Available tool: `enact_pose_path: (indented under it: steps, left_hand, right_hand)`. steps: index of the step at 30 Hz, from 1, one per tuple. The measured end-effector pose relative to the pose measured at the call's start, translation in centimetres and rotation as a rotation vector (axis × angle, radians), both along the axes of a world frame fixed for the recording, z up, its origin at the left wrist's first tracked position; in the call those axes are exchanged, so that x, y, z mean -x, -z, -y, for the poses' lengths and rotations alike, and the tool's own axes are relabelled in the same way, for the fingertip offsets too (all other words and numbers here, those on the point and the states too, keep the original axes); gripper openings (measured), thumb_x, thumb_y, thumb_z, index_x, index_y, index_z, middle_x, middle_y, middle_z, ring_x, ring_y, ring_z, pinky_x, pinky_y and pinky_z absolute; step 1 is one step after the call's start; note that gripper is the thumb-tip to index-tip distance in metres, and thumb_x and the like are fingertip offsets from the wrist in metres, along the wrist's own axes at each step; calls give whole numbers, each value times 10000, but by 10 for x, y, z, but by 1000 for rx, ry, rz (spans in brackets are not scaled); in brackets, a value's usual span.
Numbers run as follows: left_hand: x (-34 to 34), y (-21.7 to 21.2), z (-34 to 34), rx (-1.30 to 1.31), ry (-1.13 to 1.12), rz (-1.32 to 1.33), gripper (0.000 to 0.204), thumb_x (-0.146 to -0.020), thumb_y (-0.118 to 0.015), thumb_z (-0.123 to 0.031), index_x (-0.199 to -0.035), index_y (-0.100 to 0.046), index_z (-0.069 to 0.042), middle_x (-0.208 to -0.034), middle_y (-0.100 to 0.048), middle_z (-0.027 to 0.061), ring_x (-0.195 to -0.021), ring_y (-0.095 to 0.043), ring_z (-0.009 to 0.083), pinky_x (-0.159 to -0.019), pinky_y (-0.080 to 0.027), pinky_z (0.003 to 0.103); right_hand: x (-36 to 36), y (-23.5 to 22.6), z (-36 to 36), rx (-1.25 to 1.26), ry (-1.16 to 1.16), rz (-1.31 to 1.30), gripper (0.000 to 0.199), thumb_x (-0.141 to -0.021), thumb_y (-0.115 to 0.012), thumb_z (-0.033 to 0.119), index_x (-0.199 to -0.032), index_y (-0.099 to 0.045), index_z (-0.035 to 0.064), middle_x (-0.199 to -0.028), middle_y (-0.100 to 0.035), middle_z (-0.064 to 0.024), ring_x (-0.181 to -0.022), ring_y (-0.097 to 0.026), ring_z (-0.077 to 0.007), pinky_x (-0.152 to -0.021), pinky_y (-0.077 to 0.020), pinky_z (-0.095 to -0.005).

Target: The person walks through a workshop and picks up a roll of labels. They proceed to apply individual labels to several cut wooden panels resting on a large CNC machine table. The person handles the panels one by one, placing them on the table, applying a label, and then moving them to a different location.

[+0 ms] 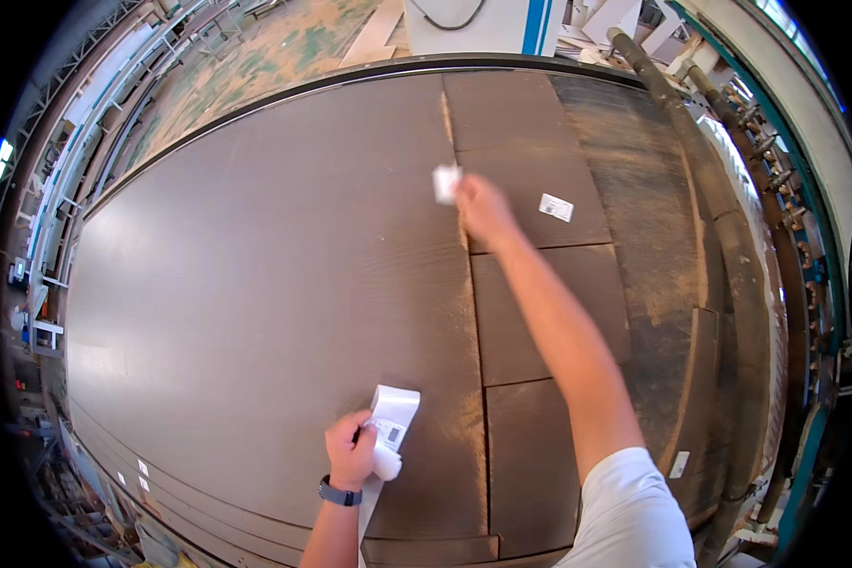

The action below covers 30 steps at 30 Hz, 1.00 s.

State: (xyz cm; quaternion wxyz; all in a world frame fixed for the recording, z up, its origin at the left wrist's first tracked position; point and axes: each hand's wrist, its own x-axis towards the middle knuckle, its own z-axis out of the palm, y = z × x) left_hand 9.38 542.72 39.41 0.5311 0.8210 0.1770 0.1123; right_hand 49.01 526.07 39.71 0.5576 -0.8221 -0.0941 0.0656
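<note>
Head view: your left hand (352,452) is clenched around a strip of label backing (388,426), light and floppy, so hold it near the roll. Farther out, your right hand (483,210) pinches a small white label (446,183), thin and sticky; beyond it the dark board surface (256,284) lies open, another label (556,206) just right.

A small white label (445,183) is being pinched at its right edge by the right hand (483,210), hanging just above the dark board, tilted slightly. A strip of white label backing (388,426) is curling up out of the left hand (350,452), its tail trailing below the wrist.
</note>
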Motion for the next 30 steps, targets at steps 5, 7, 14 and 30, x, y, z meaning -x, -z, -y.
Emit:
enact_pose_path:
  steps: [5,7,14,30]
  left_hand:
    - [-2,-5,-1,-143,51,87,178,-769,-636,33,-940,-677,3,-661,-566,84,-540,-522,172,-519,-418,274]
    - [0,-8,0,-126,38,76,176,-770,-632,38,-937,-676,4,-649,-550,78,-529,-505,166,-509,-407,273]
    - [-2,-6,1,-123,43,100,192,-767,-625,33,-949,-676,-2,-641,-534,82,-531,-503,170,-508,-406,281]
    - [116,-90,-28,1127,-716,334,272,-855,-487,14,-1105,-593,-9,-994,-667,121,-901,-657,239,-816,-552,377]
  right_hand:
    - [-134,-6,54,675,522,591,294,-925,-533,281,-854,-725,69,-875,-685,-145,-886,-652,-354,-764,-491,-485]
    - [-141,-16,63,1081,332,402,396,-956,-487,380,-1117,-698,86,-1170,-652,-149,-1165,-573,-327,-976,-428,-475]
    - [-110,5,42,1119,-172,277,806,-948,-298,665,-1547,-195,136,-1623,-104,-71,-1495,-86,-228,-1211,-86,-440]
    - [298,-12,-113,759,-436,585,782,-950,-368,597,-1470,-344,13,-1562,-267,-179,-1475,-163,-320,-1183,-131,-514]
